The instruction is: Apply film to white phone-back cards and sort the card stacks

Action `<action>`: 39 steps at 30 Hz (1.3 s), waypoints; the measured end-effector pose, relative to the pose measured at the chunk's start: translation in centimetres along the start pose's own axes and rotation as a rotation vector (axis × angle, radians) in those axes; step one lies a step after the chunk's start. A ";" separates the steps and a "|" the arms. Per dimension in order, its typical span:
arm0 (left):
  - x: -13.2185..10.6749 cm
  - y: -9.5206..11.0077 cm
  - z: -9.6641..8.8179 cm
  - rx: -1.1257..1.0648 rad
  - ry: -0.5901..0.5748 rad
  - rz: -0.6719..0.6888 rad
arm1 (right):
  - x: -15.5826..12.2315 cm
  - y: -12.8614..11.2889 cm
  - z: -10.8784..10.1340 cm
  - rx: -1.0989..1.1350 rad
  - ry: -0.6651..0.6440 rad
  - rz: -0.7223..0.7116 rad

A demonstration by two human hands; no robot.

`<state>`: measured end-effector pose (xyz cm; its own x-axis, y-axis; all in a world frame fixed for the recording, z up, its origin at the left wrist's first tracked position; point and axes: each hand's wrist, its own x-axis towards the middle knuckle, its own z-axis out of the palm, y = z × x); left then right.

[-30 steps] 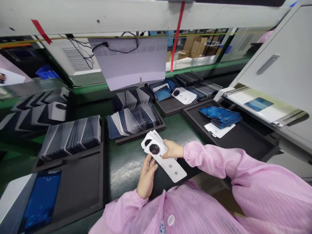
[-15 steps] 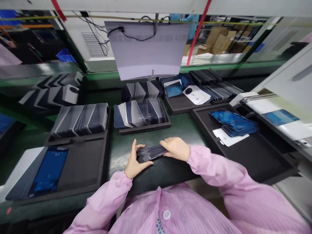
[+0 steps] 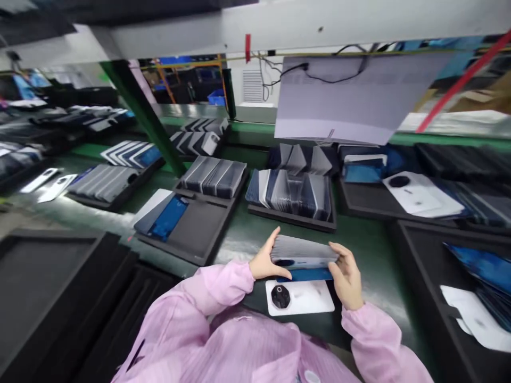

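Between my two hands is a fanned stack of thin phone back covers (image 3: 304, 249), held on edge at its ends above the green bench. My left hand (image 3: 266, 261) grips the left end, thumb along the near side and fingers behind. On the right end, my right hand (image 3: 346, 275) closes with thumb in front and fingers on top. A blue panel (image 3: 309, 275) shows at the stack's near lower side. Just in front of it lies a white phone back cover (image 3: 307, 297) with a round black camera area, flat on the bench.
A black tray of upright covers (image 3: 289, 197) stands beyond my hands. To the left, another tray (image 3: 199, 226) holds a blue panel and upright covers. At right, a tray (image 3: 423, 276) carries blue panels and white covers. A green post (image 3: 147, 117) rises at left.
My view has swung left. The stack has opened and tilted, showing grey faces and a blue panel. A white cover now lies on the bench near me.
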<state>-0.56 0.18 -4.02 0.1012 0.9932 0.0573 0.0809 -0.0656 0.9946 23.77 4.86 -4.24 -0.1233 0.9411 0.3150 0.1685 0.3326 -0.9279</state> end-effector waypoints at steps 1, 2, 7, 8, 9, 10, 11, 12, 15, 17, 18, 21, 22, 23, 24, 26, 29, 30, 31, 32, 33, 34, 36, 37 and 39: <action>-0.1 0.0 0.0 0.008 0.001 -0.001 | 0.0 0.0 0.2 -0.022 0.010 -0.014; -0.4 0.0 0.0 0.022 0.017 0.003 | -0.1 -0.1 0.4 -0.040 0.024 -0.021; -1.5 -0.4 0.7 0.209 0.131 0.025 | -1.3 -0.8 -0.1 -0.174 -0.058 -0.096; -1.5 -0.4 0.8 0.206 0.125 0.018 | -1.7 -1.2 -0.4 -0.254 0.001 -0.149; -1.5 -0.4 0.8 0.200 0.114 0.012 | -2.2 -1.7 -0.7 -0.337 0.079 -0.222; -1.6 -0.4 0.7 0.193 0.102 0.008 | -2.9 -2.4 -0.9 -0.406 0.132 -0.313; -1.6 -0.3 0.7 0.187 0.089 0.003 | -3.7 -3.1 -1.1 -0.449 0.119 -0.411; -1.6 -0.2 0.6 0.187 0.081 -0.002 | -4.5 -3.9 -1.3 -0.469 0.004 -0.502; -1.6 0.0 0.4 0.187 0.071 -0.017 | -6.4 -5.2 -1.4 -0.533 -0.563 -0.583; -1.6 0.0 0.4 0.165 0.058 -0.006 | -6.7 -5.0 -1.5 -0.676 -0.702 -0.508; -1.6 0.0 0.3 0.154 0.050 0.002 | -6.5 -4.7 -1.6 -0.753 -0.708 -0.461; -1.5 0.0 0.2 0.159 0.039 0.006 | -5.4 -3.3 -1.8 -0.859 -0.727 -0.376; -1.5 0.0 0.2 0.170 0.040 -0.002 | -5.0 -3.0 -1.8 -0.863 -0.747 -0.377; -1.5 -0.1 0.2 0.179 0.041 -0.008 | -4.6 -2.7 -1.9 -0.864 -0.769 -0.393; -1.5 -0.1 0.1 0.181 0.038 -0.013 | -4.4 -2.6 -1.9 -0.865 -0.792 -0.420; -1.6 -0.3 0.0 0.172 0.024 -0.018 | -4.3 -2.6 -1.9 -0.876 -0.839 -0.488; -1.6 -0.4 -0.1 0.158 0.005 -0.035 | -4.4 -2.9 -1.8 -0.907 -0.873 -0.573; -1.6 -0.4 -0.2 0.154 -0.001 -0.044 | -4.3 -3.1 -1.8 -0.917 -0.885 -0.585; -1.5 -0.3 -0.2 0.150 -0.006 -0.051 | -4.2 -3.2 -1.6 -0.927 -0.905 -0.587; -1.5 -0.3 -0.2 0.146 -0.010 -0.057 | -3.9 -3.4 -1.4 -0.939 -0.933 -0.580; -1.5 -0.3 -0.3 0.142 -0.014 -0.061 | -3.6 -3.6 -1.2 -0.953 -0.968 -0.569; -1.5 -0.3 -0.3 0.139 -0.017 -0.064 | -3.2 -3.8 -0.9 -0.970 -1.005 -0.558; -1.5 -0.3 -0.4 0.129 -0.021 -0.063 | -2.4 -4.3 -0.1 -1.004 -1.065 -0.555; -1.4 -0.4 -0.4 0.122 -0.024 -0.061 | -2.1 -4.5 0.2 -1.017 -1.087 -0.567; -1.4 -0.6 -0.6 0.098 -0.037 -0.053 | -1.8 -4.8 0.8 -1.033 -1.111 -0.616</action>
<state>-1.33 -1.13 -4.68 0.1306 0.9914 -0.0001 0.1836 -0.0241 0.9827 22.42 1.52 -0.55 -0.9402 0.3068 -0.1481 0.3182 0.9461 -0.0601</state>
